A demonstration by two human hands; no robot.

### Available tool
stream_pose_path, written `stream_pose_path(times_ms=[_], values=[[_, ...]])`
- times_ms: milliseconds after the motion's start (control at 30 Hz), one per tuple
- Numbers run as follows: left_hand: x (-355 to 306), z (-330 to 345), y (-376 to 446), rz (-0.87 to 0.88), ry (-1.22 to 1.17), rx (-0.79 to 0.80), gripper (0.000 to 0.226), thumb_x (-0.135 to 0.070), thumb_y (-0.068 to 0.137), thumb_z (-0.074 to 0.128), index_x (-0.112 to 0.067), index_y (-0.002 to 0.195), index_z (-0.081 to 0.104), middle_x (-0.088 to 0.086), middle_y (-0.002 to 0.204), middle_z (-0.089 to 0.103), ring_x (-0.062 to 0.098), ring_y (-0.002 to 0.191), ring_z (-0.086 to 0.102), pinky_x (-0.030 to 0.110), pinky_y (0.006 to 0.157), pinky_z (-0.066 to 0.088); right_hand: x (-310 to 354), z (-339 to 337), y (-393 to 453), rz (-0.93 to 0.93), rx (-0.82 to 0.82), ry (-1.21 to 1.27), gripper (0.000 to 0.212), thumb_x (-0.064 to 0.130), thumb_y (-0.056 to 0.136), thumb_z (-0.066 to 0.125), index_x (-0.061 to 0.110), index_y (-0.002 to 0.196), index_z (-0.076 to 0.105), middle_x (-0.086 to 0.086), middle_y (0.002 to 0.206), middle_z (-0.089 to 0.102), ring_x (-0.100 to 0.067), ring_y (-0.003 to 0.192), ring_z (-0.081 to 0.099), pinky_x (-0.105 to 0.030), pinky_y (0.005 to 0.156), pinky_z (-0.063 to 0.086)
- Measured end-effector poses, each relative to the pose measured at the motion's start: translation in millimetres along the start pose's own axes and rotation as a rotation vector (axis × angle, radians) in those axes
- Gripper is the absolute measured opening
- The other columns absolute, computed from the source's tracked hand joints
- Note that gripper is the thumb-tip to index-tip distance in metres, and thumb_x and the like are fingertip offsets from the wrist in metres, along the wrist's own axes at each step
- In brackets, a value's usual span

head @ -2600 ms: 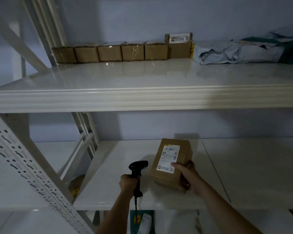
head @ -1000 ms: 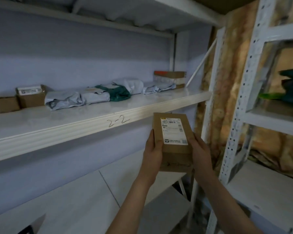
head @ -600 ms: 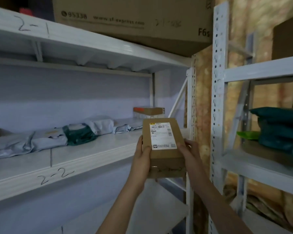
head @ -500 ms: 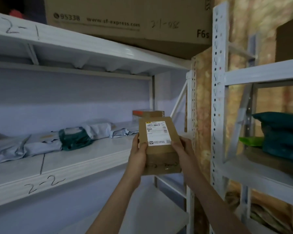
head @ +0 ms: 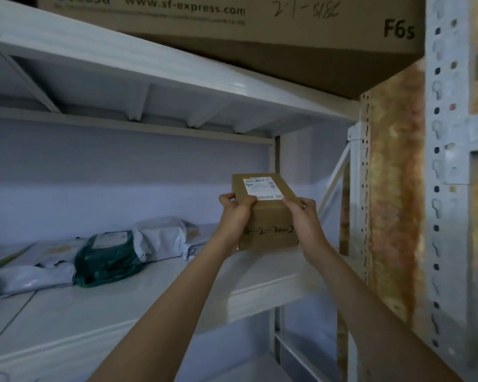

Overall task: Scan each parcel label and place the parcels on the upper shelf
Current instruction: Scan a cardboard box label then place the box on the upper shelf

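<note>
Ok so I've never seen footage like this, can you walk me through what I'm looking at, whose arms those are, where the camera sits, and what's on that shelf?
There is no machine here. The camera is worn on a person's head and looks forward and down, so the two bare arms reaching in from the bottom are the wearer's own. There is only this one view.

The left hand and the right hand grip a small brown cardboard parcel from either side. It has a white printed label on top and handwriting on its near face. The parcel is over the far right end of a white shelf; whether it already rests on the shelf is hard to tell.

Further left on that shelf lie soft grey mailer bags and a dark green bag. On the shelf above sits a large carton printed with a courier web address.
</note>
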State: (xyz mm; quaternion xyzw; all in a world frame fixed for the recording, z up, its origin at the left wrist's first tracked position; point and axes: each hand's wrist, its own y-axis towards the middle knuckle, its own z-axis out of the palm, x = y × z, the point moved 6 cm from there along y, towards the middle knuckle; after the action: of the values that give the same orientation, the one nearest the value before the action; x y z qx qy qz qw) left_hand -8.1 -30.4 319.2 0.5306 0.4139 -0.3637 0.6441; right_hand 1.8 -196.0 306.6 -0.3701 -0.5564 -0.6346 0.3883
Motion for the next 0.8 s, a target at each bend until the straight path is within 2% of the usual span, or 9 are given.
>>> stream_pose_path(times_ms=[67,167,300,400,467,533,633,733,800], values=[[-6,2,34,0.036,0.056,-0.007,0.061,-0.047,0.083,0.064,-0.031,0.129,0.027,0.006,0.126,0.049,0.022,0.105,0.059,0.038,0.083,0.055,2,7,37,-0.006,0.016,-0.005,0.037,0.044,0.099,0.054,0.021,0.125,0.041,-0.001,0.106,0.058,-0.015,0.091,0.062,-0.033,0.067,0.055],[-20,12,77,0.107,0.107,-0.014,0.081,-0.054,0.066,0.074,-0.030,0.133,0.034,0.006,0.132,0.043,0.024,0.110,0.058,0.042,0.089,0.057,13,12,96,-0.035,0.048,-0.007,0.054,0.056,0.092,0.057,0.020,0.132,0.046,-0.007,0.111,0.064,-0.022,0.096,0.068,-0.043,0.079,0.061],[-20,31,126,0.135,0.151,0.001,0.079,-0.048,0.047,0.080,-0.024,0.117,0.051,0.009,0.124,0.058,0.025,0.100,0.066,0.043,0.081,0.060,17,9,163,-0.009,0.088,0.029,0.067,0.063,0.084,0.061,0.021,0.135,0.052,-0.008,0.119,0.067,-0.024,0.100,0.070,-0.036,0.070,0.061],[-16,47,154,0.175,0.280,-0.004,0.070,-0.037,0.057,0.081,-0.017,0.118,0.054,0.007,0.116,0.063,0.024,0.101,0.065,0.041,0.087,0.058,6,-3,199,0.015,0.033,0.055,0.069,0.061,0.087,0.061,0.015,0.138,0.050,-0.006,0.121,0.065,-0.022,0.098,0.066,-0.030,0.067,0.054],[-8,55,173,0.185,0.294,-0.013,0.055,-0.022,0.073,0.080,-0.013,0.120,0.053,0.007,0.115,0.064,0.022,0.102,0.064,0.037,0.088,0.056,-5,-8,222,0.012,0.001,0.060,0.065,0.058,0.091,0.060,0.012,0.135,0.050,-0.007,0.120,0.063,-0.017,0.092,0.063,-0.027,0.059,0.047],[2,61,190,0.190,0.306,-0.033,0.051,-0.017,0.078,0.078,-0.013,0.121,0.052,0.007,0.114,0.064,0.022,0.102,0.063,0.037,0.088,0.056,-13,-9,239,0.009,-0.003,0.071,0.064,0.058,0.092,0.059,0.012,0.135,0.049,-0.006,0.121,0.062,-0.017,0.092,0.062,-0.027,0.058,0.045],[18,68,212,0.169,0.324,-0.053,0.049,-0.018,0.077,0.080,-0.013,0.117,0.051,0.010,0.114,0.065,0.024,0.103,0.064,0.043,0.090,0.057,-24,-10,264,0.010,-0.019,0.038,0.071,0.059,0.089,0.059,0.012,0.139,0.043,-0.008,0.126,0.059,-0.025,0.104,0.061,-0.035,0.077,0.053],[37,68,231,0.135,0.382,-0.061,0.049,-0.023,0.074,0.082,-0.014,0.112,0.053,0.011,0.114,0.066,0.025,0.102,0.065,0.045,0.089,0.057,-45,-10,286,0.051,-0.013,0.003,0.083,0.064,0.080,0.060,0.009,0.141,0.047,-0.010,0.128,0.061,-0.029,0.110,0.061,-0.042,0.096,0.053],[48,66,241,0.124,0.439,-0.072,0.046,-0.028,0.071,0.084,-0.016,0.106,0.057,0.011,0.111,0.068,0.025,0.101,0.066,0.046,0.087,0.057,-58,-8,294,0.080,-0.001,-0.009,0.085,0.063,0.083,0.060,0.007,0.145,0.045,-0.011,0.136,0.058,-0.030,0.119,0.058,-0.039,0.101,0.048]])
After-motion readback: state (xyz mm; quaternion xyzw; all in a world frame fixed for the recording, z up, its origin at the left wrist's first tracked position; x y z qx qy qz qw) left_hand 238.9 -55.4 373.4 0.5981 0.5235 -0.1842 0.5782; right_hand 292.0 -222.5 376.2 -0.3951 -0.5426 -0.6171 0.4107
